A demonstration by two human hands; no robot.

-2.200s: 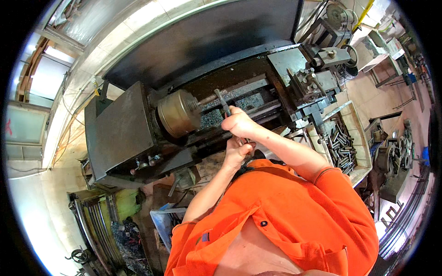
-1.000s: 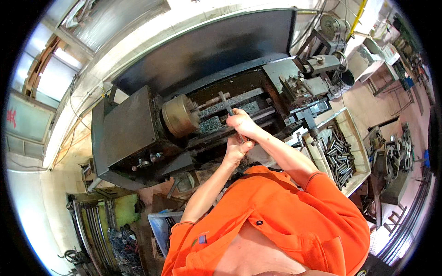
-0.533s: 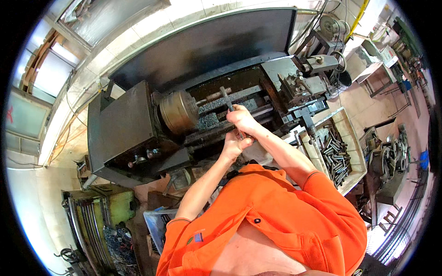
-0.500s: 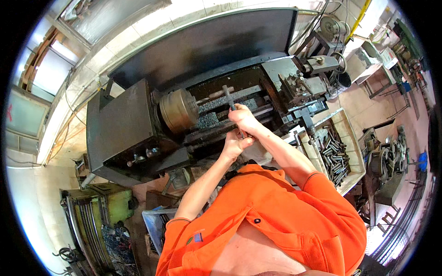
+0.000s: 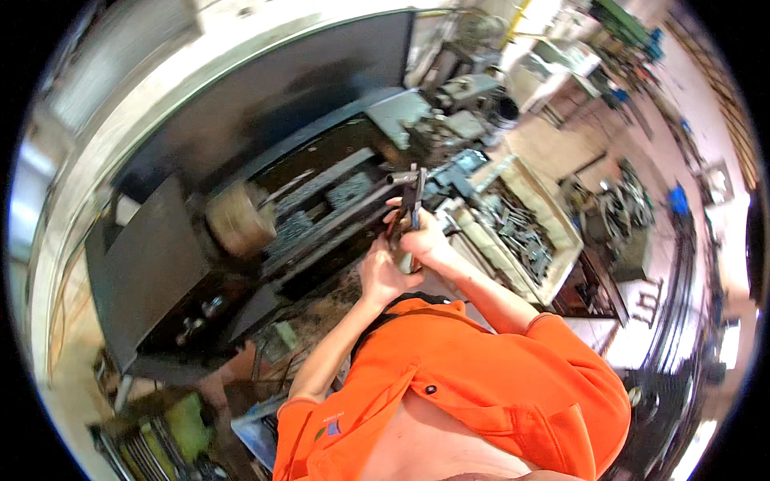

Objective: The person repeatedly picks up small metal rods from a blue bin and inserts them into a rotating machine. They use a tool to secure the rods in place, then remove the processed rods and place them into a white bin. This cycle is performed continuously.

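Note:
In front of my body I hold a long dark metal tool point(image 5: 413, 200), upright and blurred, with a short round metal piece point(image 5: 398, 177) across its upper end. It looks somewhat like a caliper, but its exact kind cannot be made out. My right hand point(image 5: 425, 242) is closed around its middle, with a few fingertips showing on the far side. Just below, my left hand point(image 5: 383, 271) closes on the lower end, its thumb pointing right. Beyond them lies the bed of a lathe point(image 5: 317, 210), its round brass-coloured chuck point(image 5: 241, 220) to the left.
Right of my hands, a pale bin point(image 5: 553, 200) holds many metal bolts or pins. The lathe's dark headstock point(image 5: 156, 268) stands left, its carriage point(image 5: 457, 172) right. A dark splash guard point(image 5: 273, 92) rises behind. A greenish machine point(image 5: 180, 429) sits at the lower left.
My view has swung right and is blurred. Both hands, still around the tool, have moved away from the chuck toward the carriage and the bin. The tool stands more upright.

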